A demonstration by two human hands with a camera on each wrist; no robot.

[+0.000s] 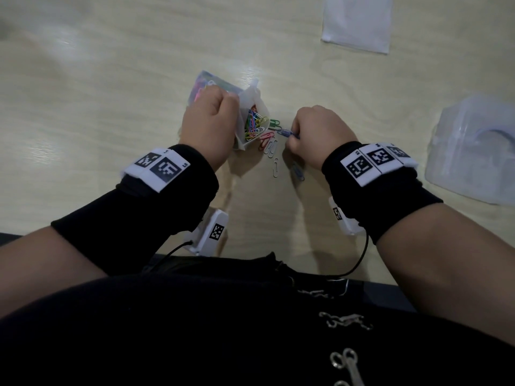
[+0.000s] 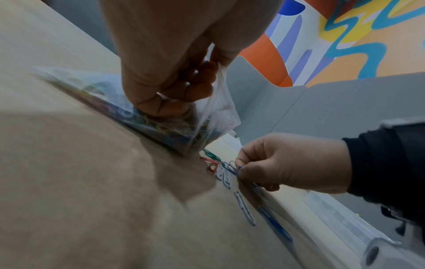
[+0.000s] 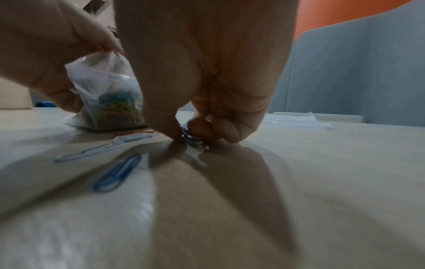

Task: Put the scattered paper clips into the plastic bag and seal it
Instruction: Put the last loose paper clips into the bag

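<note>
Head view shows a pale wooden worktop (image 1: 111,79) with a clear plastic box (image 1: 471,151) at its right edge and a white sheet (image 1: 359,20) at the far side. Near the middle, the left hand (image 1: 209,126) grips the rim of a small plastic bag (image 1: 248,107), its fingers curled round the film and holding the mouth agape; many coloured clips already lie inside. Just beside it, the right hand (image 1: 317,135) has its grip narrowed to a pinch on a blue paper clip (image 1: 288,133) at the worktop. Loose clips (image 1: 269,143), red, green, white and blue, lie scattered between the two hands.
</note>
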